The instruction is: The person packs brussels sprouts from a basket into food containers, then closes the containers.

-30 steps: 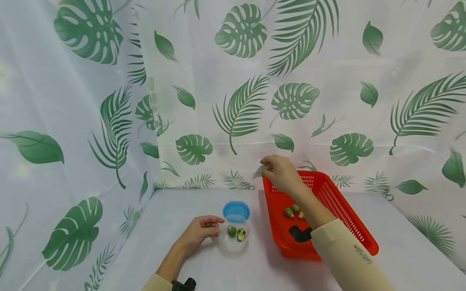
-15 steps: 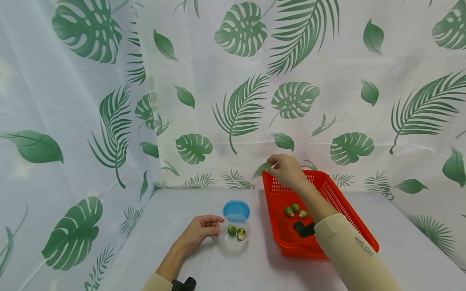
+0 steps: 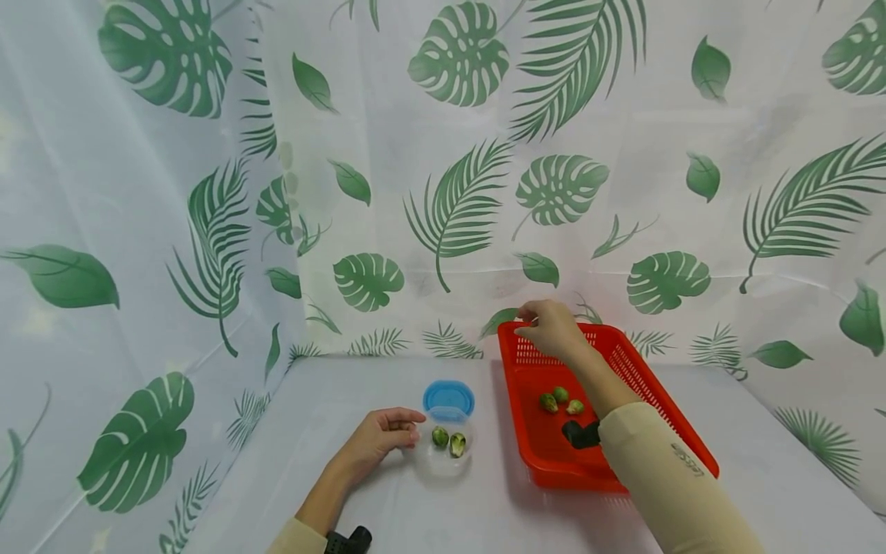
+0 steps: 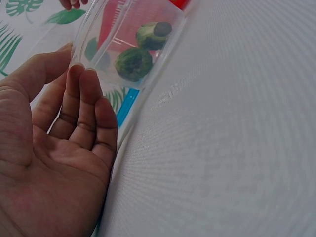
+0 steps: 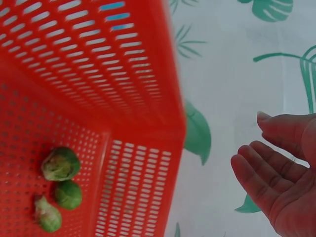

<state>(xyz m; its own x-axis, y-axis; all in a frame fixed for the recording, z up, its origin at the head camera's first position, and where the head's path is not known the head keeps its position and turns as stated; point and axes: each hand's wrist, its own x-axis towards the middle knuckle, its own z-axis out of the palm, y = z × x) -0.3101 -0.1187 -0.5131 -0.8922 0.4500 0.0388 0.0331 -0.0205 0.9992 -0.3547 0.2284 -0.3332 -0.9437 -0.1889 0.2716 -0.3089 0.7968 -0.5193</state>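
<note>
A clear container (image 3: 443,462) holds two Brussels sprouts (image 3: 457,445). Beside its left side is my left hand (image 3: 377,446), fingers loosely bent; in the left wrist view the fingertips (image 4: 90,74) meet the outside of the container's wall (image 4: 111,64). My right hand (image 3: 554,331) hovers over the far left corner of a red basket (image 3: 529,454), thumb and fingers parted. The right wrist view shows that hand (image 5: 281,170) beyond the basket wall (image 5: 143,103) with nothing between its fingers. Three sprouts (image 5: 60,164) lie in the basket.
A blue lid (image 3: 448,398) lies just behind the clear container, left of the red basket. Leaf-patterned sheeting (image 3: 457,231) rises behind and at both sides of the white table surface (image 3: 277,454). The right forearm (image 3: 664,469) crosses over the basket.
My right hand has moved slightly right and its fingers have parted a little more. The three sprouts in the basket now show fully past the forearm. My left hand stays put.
</note>
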